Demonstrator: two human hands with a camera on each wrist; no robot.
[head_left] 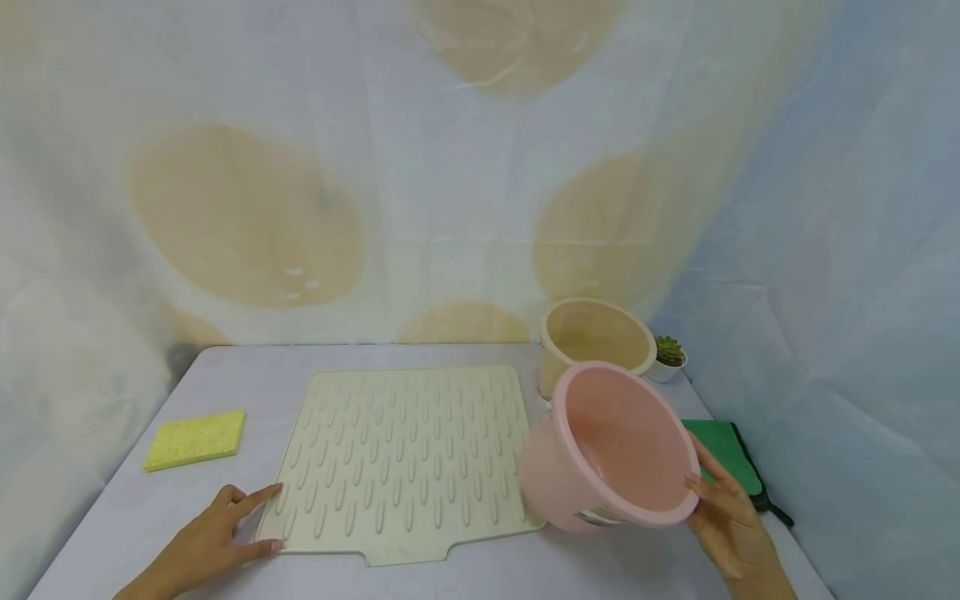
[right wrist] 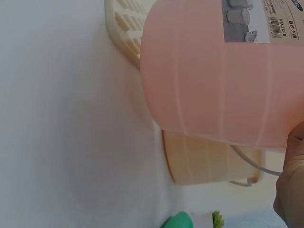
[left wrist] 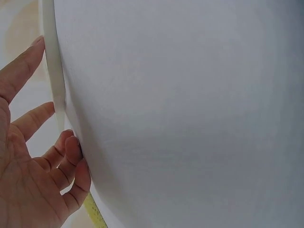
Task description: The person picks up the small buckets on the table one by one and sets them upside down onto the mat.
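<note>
From the head view, your right hand [head_left: 723,508] grips the rim of a pink plastic bucket [head_left: 611,446], tilted above the tabletop [head_left: 247,375] beside the cream drying mat [head_left: 401,458]; your left hand [head_left: 217,537] lies open, fingertips on the mat's corner. Left wrist: fingers [left wrist: 71,156] loosely touch the mat's edge. Right wrist: the bucket's [right wrist: 213,76] wall looks light, stiff and smooth, so hold on at the rim.

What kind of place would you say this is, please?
Probably a staged tabletop set for dish-drying, not a real kitchen: a table backed by hung cloth, with a drying mat, a sponge and a pink bucket.
</note>
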